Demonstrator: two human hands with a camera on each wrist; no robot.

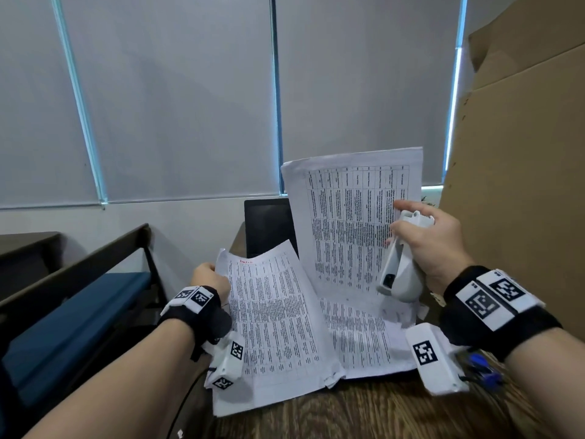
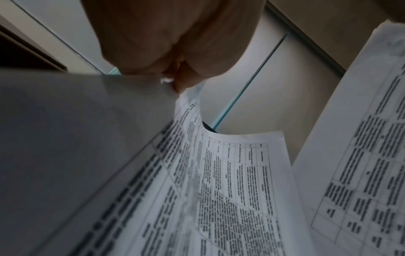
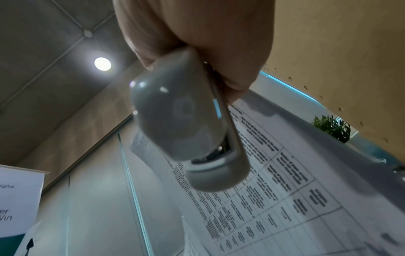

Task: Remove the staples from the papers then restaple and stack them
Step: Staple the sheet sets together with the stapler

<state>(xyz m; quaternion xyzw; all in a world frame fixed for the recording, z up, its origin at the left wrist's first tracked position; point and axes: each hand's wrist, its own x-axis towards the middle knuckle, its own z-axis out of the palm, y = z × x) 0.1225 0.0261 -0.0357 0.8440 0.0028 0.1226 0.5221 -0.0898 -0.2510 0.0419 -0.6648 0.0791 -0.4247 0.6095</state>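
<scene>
Head view shows printed papers (image 1: 278,318) covered in table text, spread over the near edge of a wooden table (image 1: 380,410): one sheet is lifted at the left, another sheet (image 1: 351,217) stands nearly upright behind it to the right, and more pages lie flat beneath. The left hand (image 1: 210,278) pinches the top left corner of the lifted sheet; the left wrist view shows thumb and fingertips (image 2: 181,83) closed on that corner, with the page curling away below. The right hand (image 1: 427,239) is wrapped around a white stapler (image 1: 400,267), held upright in front of the standing sheet, its open end pointing down toward the flat pages; the right wrist view shows the fingers curled over the stapler's body. Both wrists wear black bands with white marker blocks. Farther off, a dark screen (image 1: 269,223) stands behind the papers, grey roller blinds (image 1: 177,99) cover the windows, a large cardboard sheet (image 1: 522,169) rises at the right, and a blue-cushioned bench (image 1: 79,312) sits at the left.
</scene>
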